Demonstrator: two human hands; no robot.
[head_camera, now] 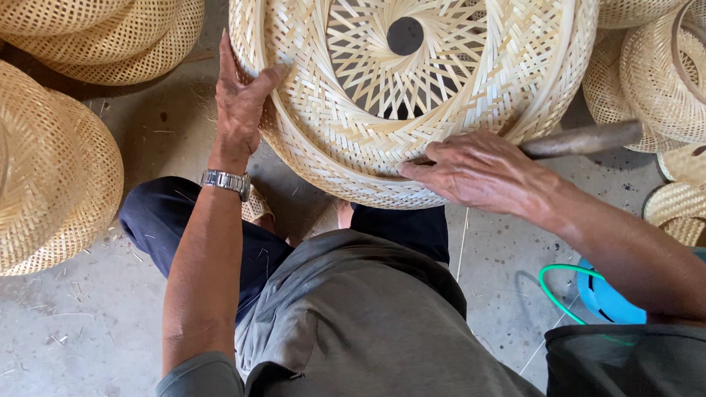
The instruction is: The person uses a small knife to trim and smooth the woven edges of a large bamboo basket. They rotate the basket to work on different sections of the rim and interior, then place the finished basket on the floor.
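The left hand (241, 106) grips the rim of a round, openwork woven bamboo basket (419, 76); the right hand (473, 172) clasps a smooth dark tool handle (583, 140) against its weave.

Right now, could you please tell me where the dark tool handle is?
In the head view, the dark tool handle sticks out to the right from under the right hand, against the lower right rim of the large woven basket.
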